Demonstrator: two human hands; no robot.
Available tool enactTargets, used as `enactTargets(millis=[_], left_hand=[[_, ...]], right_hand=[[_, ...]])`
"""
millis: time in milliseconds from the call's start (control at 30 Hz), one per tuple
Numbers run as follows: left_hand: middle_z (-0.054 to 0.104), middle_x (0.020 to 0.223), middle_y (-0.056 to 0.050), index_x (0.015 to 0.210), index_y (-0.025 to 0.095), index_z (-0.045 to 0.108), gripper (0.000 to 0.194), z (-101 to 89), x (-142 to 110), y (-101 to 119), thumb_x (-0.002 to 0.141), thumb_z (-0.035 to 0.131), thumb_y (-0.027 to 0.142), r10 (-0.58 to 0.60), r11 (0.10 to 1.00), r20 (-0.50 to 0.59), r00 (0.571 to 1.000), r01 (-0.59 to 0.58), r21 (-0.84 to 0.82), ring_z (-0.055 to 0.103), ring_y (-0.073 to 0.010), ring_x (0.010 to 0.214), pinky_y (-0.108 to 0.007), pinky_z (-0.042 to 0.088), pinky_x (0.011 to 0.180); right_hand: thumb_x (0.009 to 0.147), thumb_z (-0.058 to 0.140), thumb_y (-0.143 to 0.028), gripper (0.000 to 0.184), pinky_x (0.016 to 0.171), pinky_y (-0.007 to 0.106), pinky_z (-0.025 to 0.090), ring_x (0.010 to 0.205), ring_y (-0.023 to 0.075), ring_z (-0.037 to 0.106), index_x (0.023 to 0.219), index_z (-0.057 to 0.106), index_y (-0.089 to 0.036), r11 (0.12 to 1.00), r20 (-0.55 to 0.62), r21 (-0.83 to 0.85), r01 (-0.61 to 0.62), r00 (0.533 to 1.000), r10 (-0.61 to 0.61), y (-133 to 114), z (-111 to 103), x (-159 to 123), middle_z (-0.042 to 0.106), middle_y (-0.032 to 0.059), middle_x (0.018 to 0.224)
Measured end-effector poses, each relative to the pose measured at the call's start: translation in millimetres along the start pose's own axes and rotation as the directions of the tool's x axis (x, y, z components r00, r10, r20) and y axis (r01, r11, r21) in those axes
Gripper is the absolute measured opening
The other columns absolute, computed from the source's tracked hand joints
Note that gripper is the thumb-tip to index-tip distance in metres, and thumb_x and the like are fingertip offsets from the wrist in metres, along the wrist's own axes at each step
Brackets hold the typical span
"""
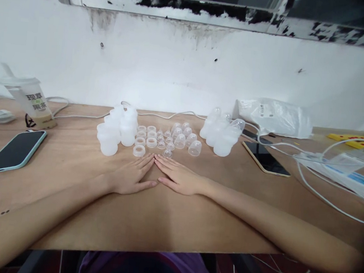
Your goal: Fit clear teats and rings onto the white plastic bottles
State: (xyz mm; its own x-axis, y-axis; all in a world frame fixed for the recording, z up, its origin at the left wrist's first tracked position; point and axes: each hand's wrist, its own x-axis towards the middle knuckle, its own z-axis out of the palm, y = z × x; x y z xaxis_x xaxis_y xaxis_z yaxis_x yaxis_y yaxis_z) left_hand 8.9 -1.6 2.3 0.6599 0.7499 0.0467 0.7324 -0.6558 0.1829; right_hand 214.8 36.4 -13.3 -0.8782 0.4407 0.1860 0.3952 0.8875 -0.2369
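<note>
Along the middle of the brown wooden table (122,225), the left hand (131,175) and right hand (180,177) lie palm down, fingertips meeting. Each grip is fully unclenched, fingers straight, with hold of nothing. Just beyond the fingertips stand small clear teat-shaped pieces (168,152), between translucent white plastic rings (139,151) on the left and clear plastic domed caps (195,148) on the right. Outside these, a cluster of frosted white plastic bottles (110,138) stands at left; at right, more frosted bottles with clear domed tops (222,144) stand near a black-screened, gold-edged phone (265,158).
</note>
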Motion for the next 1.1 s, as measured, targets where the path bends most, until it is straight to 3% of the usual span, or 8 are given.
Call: enactTargets(millis=[267, 633, 767, 867, 967, 1033, 1100], left_hand=[[0.01, 0.14, -0.013, 0.134, 0.009, 0.012, 0.069, -0.7, 1, -8, 0.083, 0.025, 0.054, 0.061, 0.998, 0.021, 0.998, -0.061, 0.016, 0.012, -0.0228, 0.128, -0.035, 0.016, 0.104], [0.015, 0.139, -0.013, 0.133, 0.009, 0.016, 0.066, 2.4, 0, -11, 0.083, 0.025, 0.052, 0.082, 0.996, -0.022, 0.996, -0.081, 0.035, 0.017, -0.0229, 0.127, -0.035, 0.019, 0.103], [0.02, 0.138, -0.012, 0.132, 0.011, 0.021, 0.061, 2.6, 0, -12, 0.084, 0.027, 0.049, 0.065, 0.997, -0.039, 0.997, -0.063, 0.051, 0.024, -0.023, 0.125, -0.034, 0.024, 0.101], [0.035, 0.132, -0.009, 0.126, 0.016, 0.034, 0.048, 1.5, 1, -10, 0.085, 0.029, 0.042, 0.067, 0.995, -0.091, 0.994, -0.06, 0.08, 0.041, -0.0212, 0.114, -0.033, 0.035, 0.093], [0.055, 0.106, -0.007, 0.109, 0.016, 0.049, 0.032, 0.7, 3, -9, 0.086, 0.029, 0.028, 0.065, 0.985, -0.199, 0.978, -0.031, 0.17, 0.051, -0.0197, 0.096, -0.034, 0.039, 0.085], [0.056, 0.099, -0.009, 0.102, 0.015, 0.052, 0.028, 1.0, 4, -9, 0.084, 0.031, 0.022, 0.034, 0.969, -0.315, 0.948, 0.046, 0.244, 0.05, -0.0221, 0.095, -0.037, 0.038, 0.085], [0.052, 0.106, -0.012, 0.103, 0.012, 0.049, 0.027, 2.5, 4, -10, 0.081, 0.037, 0.023, -0.035, 0.95, -0.421, 0.906, 0.161, 0.268, 0.047, -0.0258, 0.099, -0.041, 0.037, 0.085]], right_hand=[[0.086, 0.032, -0.038, 0.053, 0.106, 0.04, 0.018, 0.128, 0.0177, 0.016, 0.132, 0.024, -0.013, 1.0, -0.015, -0.016, -0.018, 1.0, 0.018, -3, -1, -7, 0.02, 0.0097, 0.139], [0.087, 0.028, -0.039, 0.056, 0.105, 0.037, 0.017, 0.128, 0.0192, 0.015, 0.132, 0.023, -0.006, 0.996, 0.04, -0.084, -0.024, 0.999, 0.028, -3, -2, -6, 0.02, 0.0135, 0.139], [0.086, 0.034, -0.033, 0.046, 0.099, 0.036, 0.029, 0.12, 0.0193, 0.034, 0.125, 0.037, -0.011, 0.993, -0.073, -0.119, -0.021, 0.997, 0.012, -4, -4, -5, 0.037, 0.0124, 0.13], [0.085, 0.035, -0.026, 0.031, 0.085, 0.032, 0.04, 0.098, 0.0169, 0.05, 0.108, 0.054, -0.015, 0.986, -0.178, -0.156, -0.051, 0.984, 0.023, -5, -5, -4, 0.055, 0.0094, 0.106], [0.084, 0.036, -0.022, 0.027, 0.07, 0.028, 0.043, 0.079, 0.015, 0.054, 0.105, 0.053, -0.017, 0.969, -0.291, -0.136, -0.207, 0.943, 0.161, -5, -4, -2, 0.058, 0.0057, 0.086], [0.082, 0.039, -0.023, 0.032, 0.063, 0.026, 0.042, 0.069, 0.0135, 0.053, 0.113, 0.044, -0.017, 0.937, -0.364, -0.057, -0.346, 0.881, 0.303, -3, -4, -2, 0.057, 0.003, 0.078], [0.08, 0.043, -0.028, 0.04, 0.059, 0.025, 0.04, 0.063, 0.013, 0.052, 0.118, 0.037, -0.016, 0.894, -0.4, 0.018, -0.448, 0.816, 0.417, 1, -4, 0, 0.056, 0.0018, 0.075]])
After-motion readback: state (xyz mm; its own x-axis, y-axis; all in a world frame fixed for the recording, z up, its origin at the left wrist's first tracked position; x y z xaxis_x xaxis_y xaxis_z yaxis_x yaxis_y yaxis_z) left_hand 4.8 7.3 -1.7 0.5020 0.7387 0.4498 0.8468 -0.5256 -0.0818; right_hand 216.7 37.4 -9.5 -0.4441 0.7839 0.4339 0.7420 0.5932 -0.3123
